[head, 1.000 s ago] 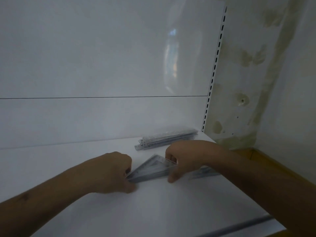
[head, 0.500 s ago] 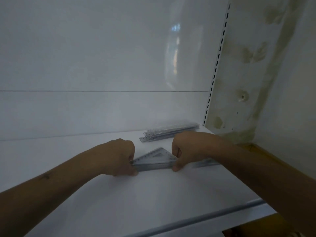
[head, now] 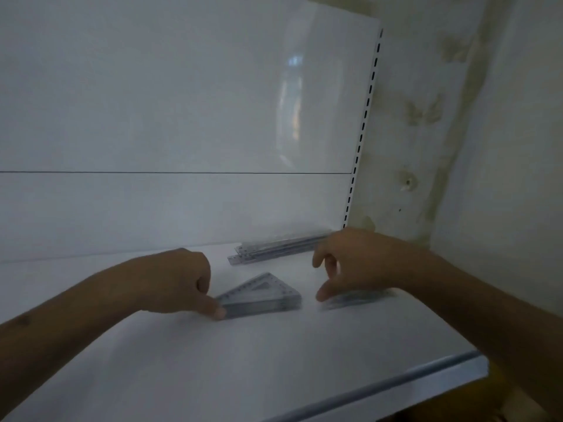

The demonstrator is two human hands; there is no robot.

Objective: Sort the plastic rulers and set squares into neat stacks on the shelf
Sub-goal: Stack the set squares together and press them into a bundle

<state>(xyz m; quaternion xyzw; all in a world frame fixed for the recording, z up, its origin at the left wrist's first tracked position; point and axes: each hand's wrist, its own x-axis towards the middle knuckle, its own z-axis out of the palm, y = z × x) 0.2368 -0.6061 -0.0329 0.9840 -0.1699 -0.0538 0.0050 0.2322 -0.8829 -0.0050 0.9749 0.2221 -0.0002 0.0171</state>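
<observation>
Fingers of the right hand (head: 350,263) have come off the stack of set squares (head: 262,295): half a second ago that hand pinched the stack's right corner, and now it hovers just to the right of it, thumb and fingers spread apart and holding nothing. The left hand (head: 179,281) stays curled against the stack's left corner, thumb tip touching the lower edge, so it seems to steady the pile rather than lift it. With the stack as landmark: it lies flat on the white shelf (head: 274,360), its long edge toward the person; just right of it, under the right hand, lies a blurred second pile of clear plastic pieces (head: 356,298), too smeared to tell whether rulers or set squares; behind it and to the right, near the back panel (head: 170,117), sits the stack of straight rulers (head: 274,249). Judging by the release, squaring up the triangular pile looks about done, and the right hand appears free to turn to the 2nd pile beside it.
</observation>
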